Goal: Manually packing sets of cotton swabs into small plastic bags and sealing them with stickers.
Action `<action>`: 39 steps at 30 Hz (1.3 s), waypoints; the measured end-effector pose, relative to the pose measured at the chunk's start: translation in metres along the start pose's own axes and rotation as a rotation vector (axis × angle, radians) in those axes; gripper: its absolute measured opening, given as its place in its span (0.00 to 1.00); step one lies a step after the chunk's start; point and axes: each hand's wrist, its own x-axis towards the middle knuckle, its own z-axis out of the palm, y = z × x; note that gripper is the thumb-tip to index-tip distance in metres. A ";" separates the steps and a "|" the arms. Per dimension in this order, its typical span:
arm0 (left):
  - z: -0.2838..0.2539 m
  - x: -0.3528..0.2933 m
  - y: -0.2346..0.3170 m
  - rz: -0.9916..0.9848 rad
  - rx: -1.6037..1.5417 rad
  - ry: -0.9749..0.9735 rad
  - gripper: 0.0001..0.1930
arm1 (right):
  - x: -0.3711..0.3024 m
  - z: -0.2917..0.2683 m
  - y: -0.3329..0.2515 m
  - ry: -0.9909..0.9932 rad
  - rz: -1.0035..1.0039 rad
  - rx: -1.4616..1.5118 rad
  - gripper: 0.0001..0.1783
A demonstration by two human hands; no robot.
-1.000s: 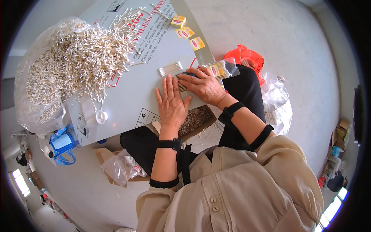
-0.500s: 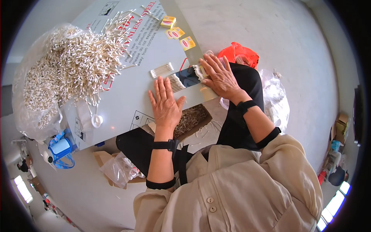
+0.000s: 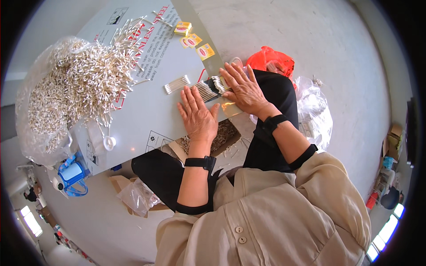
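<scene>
The left row of cotton swabs [image 3: 204, 91] lies on the tabletop [image 3: 128, 126], its near part under the fingers of the left hand [image 3: 199, 124]. Just right of that row, past a dark strip [image 3: 212, 85], is a second row of swabs [image 3: 219, 84], partly covered by the right hand [image 3: 246, 93]. Both hands are palm down, fingers stretched out, the right's more fanned; neither pinches anything. The step looks like evening out the rows; the next move seems to call for light, level pressure, so no stick rolls askew.

Just left of the left row sits a small bundle of swabs [image 3: 177, 84] (perhaps wrapped, hard to tell), near enough to be nudged. Beyond the row lie yellow packets [image 3: 205, 52]; well to its left, a big heap of swabs [image 3: 88, 75] spills from a clear bag [image 3: 26, 95]. Bodyward of it, below the table edge, a cardboard box [image 3: 234, 139] holds stick-like pieces.
</scene>
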 end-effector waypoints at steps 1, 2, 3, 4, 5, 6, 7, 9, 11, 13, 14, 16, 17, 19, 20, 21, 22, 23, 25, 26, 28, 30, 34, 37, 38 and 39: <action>0.001 0.001 0.005 -0.007 0.007 -0.001 0.43 | 0.000 0.000 0.000 0.001 0.001 0.001 0.39; 0.002 0.002 0.010 -0.012 0.014 -0.002 0.44 | 0.000 0.000 0.000 0.002 -0.001 0.003 0.39; 0.004 0.004 0.013 -0.014 0.005 0.006 0.43 | 0.000 0.000 0.000 0.003 -0.003 0.006 0.39; 0.004 0.004 0.017 -0.010 0.006 0.005 0.43 | 0.000 0.000 0.000 0.005 0.001 0.007 0.39; 0.005 0.004 0.020 -0.010 0.006 -0.001 0.43 | -0.001 0.000 0.000 0.003 0.002 0.012 0.39; 0.006 0.004 0.024 -0.010 0.007 -0.008 0.43 | -0.001 0.000 0.000 0.000 0.002 0.017 0.39; 0.007 0.004 0.028 -0.006 0.009 -0.009 0.43 | -0.001 0.001 0.000 0.004 -0.003 0.008 0.39; 0.010 0.005 0.035 0.030 -0.031 0.032 0.43 | -0.001 0.002 0.001 0.010 -0.007 0.015 0.38; 0.011 0.006 0.037 0.044 -0.023 0.027 0.43 | 0.000 0.002 0.003 0.017 -0.010 0.022 0.38; 0.011 0.007 0.038 0.058 -0.016 0.022 0.43 | 0.000 0.001 0.004 0.018 -0.027 0.050 0.38; 0.011 0.008 0.038 0.077 -0.033 0.032 0.43 | 0.000 0.001 0.005 0.020 -0.024 0.050 0.38; 0.010 0.008 0.036 0.099 -0.048 0.040 0.42 | 0.000 0.002 0.009 0.038 -0.047 0.117 0.36; 0.009 0.008 0.032 0.106 -0.127 0.037 0.40 | 0.000 0.000 0.009 0.042 -0.046 0.117 0.36; 0.007 0.013 0.024 0.115 -0.204 0.033 0.39 | 0.000 -0.004 0.011 0.148 0.054 0.121 0.31; 0.007 0.014 0.022 0.069 -0.502 0.154 0.37 | 0.000 -0.004 0.015 0.149 0.060 0.117 0.31; 0.007 0.015 0.020 0.019 -0.801 0.273 0.35 | 0.001 -0.001 0.021 0.324 0.238 0.517 0.29; 0.008 0.018 0.019 0.024 -0.805 0.268 0.35 | 0.003 0.002 0.026 0.499 0.415 0.917 0.27; 0.008 0.023 0.016 -0.021 -0.980 0.286 0.33 | 0.009 0.005 0.026 0.505 0.549 1.355 0.26; 0.010 0.033 0.017 -0.076 -1.230 0.322 0.32 | 0.008 0.007 0.024 0.438 0.592 1.547 0.27; 0.011 0.036 0.018 -0.074 -1.228 0.322 0.32 | 0.010 0.004 0.020 0.360 0.631 1.737 0.28; 0.014 0.042 0.019 -0.076 -1.327 0.341 0.32 | 0.017 0.005 0.014 0.348 0.590 1.727 0.26; 0.012 0.043 0.027 -0.090 -1.341 0.321 0.34 | 0.019 0.017 0.018 0.325 0.441 1.855 0.24; 0.012 0.044 0.031 -0.105 -1.334 0.349 0.34 | 0.018 0.023 0.017 0.340 0.464 1.792 0.18; 0.015 0.049 0.035 -0.107 -1.390 0.334 0.36 | 0.018 0.022 0.017 0.317 0.459 1.762 0.17; 0.015 0.050 0.038 -0.107 -1.390 0.330 0.36 | 0.018 0.022 0.016 0.319 0.463 1.763 0.17; 0.016 0.052 0.042 -0.095 -1.407 0.329 0.36 | 0.018 0.023 0.016 0.320 0.458 1.770 0.17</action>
